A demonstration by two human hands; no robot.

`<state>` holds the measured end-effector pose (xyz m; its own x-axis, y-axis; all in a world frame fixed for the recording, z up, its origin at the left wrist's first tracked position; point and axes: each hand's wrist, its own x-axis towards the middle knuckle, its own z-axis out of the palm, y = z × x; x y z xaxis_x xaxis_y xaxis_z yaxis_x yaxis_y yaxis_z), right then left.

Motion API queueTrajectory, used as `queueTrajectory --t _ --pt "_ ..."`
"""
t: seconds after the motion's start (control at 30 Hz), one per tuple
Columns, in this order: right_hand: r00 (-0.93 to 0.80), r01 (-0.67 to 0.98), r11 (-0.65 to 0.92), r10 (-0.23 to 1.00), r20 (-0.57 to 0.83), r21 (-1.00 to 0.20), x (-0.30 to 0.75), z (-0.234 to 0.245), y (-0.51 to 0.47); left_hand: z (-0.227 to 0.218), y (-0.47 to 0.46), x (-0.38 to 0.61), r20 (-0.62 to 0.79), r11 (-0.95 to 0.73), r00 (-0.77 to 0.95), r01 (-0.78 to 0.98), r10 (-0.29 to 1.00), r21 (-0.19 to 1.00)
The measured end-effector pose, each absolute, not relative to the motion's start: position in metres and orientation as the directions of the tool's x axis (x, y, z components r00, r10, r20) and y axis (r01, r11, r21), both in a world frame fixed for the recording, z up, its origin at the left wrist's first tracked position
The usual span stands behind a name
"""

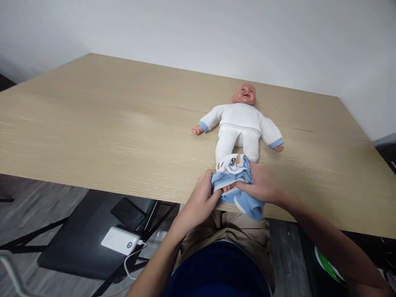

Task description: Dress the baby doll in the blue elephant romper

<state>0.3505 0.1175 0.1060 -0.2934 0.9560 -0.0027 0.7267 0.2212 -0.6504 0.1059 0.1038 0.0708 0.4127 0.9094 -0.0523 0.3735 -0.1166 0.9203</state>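
Note:
A baby doll (239, 113) lies on its back on the table, head away from me, in a white top with blue cuffs. Its legs are white cloth. Around its lower legs and feet are bunched doll's pants (232, 175), blue terry and white, with an eye-like pattern. My left hand (206, 194) grips the left side of the pants, thumb by the doll's toes (228, 187), which show in the opening. On the other side my right hand (260, 181) pinches the fabric, its fingers partly hidden behind it. A blue part hangs by the table's front edge.
The wooden table (123, 115) reaches back to a pale wall. Below its front edge at left, a black chair (83, 235) holds a dark phone (128, 213) and a white power bank (120, 240) with a cable. A green-and-white object (329, 264) lies low at right.

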Motion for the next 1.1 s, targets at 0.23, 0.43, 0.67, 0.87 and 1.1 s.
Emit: queueTrajectory --t 0.23,0.43,0.67,0.87,1.1 --pt "-0.277 0.578 0.164 0.961 -0.004 -0.800 0.362 0.111 0.128 0.067 0.110 0.105 0.073 -0.159 0.362 0.213 0.929 0.964" --pt "-0.296 0.562 0.179 0.955 0.005 -0.808 0.368 0.118 0.141 0.063 0.116 0.109 0.044 -0.120 0.265 0.278 0.963 0.953" --pt "-0.465 0.391 0.232 0.885 0.026 -0.891 0.381 0.120 0.170 0.072 0.143 0.107 0.090 -0.152 0.243 0.251 0.966 0.956" --pt "-0.421 0.123 0.026 0.906 -0.029 -0.992 0.403 0.092 0.180 0.092 0.166 0.098 0.129 -0.228 0.324 0.292 0.937 0.929" --pt "-0.355 -0.071 -0.105 0.932 -0.073 -0.992 0.404 0.066 0.178 0.104 0.177 0.088 0.095 -0.299 0.513 0.331 0.853 0.895"
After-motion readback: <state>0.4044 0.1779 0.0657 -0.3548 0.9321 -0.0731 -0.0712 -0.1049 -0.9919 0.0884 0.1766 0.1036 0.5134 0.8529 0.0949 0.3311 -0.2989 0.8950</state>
